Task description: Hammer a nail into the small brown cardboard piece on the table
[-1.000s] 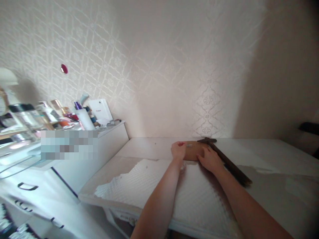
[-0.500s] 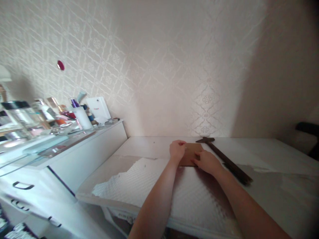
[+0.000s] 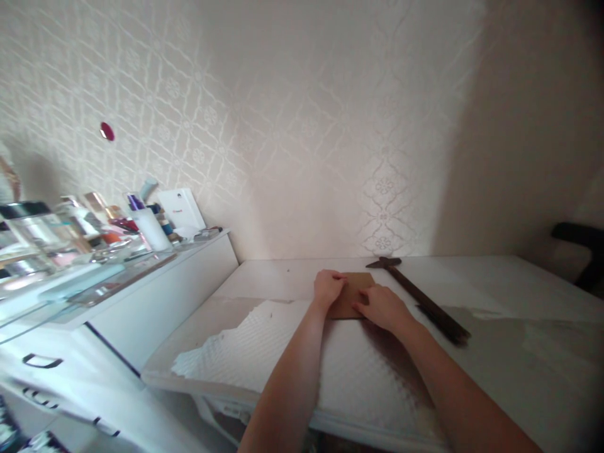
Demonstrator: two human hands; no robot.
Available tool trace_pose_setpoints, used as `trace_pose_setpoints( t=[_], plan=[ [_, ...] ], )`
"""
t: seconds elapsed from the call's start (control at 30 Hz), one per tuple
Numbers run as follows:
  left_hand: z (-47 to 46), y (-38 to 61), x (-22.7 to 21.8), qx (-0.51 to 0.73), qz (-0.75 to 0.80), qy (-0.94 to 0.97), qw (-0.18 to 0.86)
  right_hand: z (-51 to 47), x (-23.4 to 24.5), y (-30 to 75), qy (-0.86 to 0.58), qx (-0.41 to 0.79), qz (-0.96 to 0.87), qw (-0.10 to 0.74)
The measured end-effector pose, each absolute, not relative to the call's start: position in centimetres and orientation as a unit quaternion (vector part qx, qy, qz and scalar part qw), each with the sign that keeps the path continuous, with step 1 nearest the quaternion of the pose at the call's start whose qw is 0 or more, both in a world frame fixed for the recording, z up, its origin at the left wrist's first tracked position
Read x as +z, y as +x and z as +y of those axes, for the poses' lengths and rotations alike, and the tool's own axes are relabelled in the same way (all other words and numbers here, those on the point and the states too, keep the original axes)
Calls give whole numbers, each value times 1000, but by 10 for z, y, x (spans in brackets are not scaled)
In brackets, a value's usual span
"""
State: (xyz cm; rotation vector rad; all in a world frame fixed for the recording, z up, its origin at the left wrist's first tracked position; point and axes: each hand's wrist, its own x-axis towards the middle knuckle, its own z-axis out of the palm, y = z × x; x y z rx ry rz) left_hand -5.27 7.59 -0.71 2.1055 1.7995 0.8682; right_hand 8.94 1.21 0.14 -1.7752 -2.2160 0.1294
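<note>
Brown board (image 3: 348, 299), touched by the left hand (image 3: 327, 289), whose grip cannot be told, and the spread right hand (image 3: 385, 308), could be skewed by uneven pressure.

The hammer (image 3: 427, 302) bars a low path right of the right hand (image 3: 383, 308); beyond it the worktop (image 3: 476, 283) lies open. Leftward, the left hand (image 3: 329, 287) has room until the cabinet (image 3: 189, 283); behind stands the wall (image 3: 302, 170).

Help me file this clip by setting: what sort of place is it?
Most likely a room in a home, perhaps a bedroom, though that is not certain. Patterned wallpaper, a white drawer unit and the cosmetic-looking bottles crowded on top of it point that way.
</note>
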Motion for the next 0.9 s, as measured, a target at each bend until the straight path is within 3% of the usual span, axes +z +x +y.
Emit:
trace_pose_setpoints(
  t=[0.9],
  plan=[
    [72, -53, -2, 259, 645, 710, 115, 11, 3, 90, -612, 61, -774, 151]
  ],
)
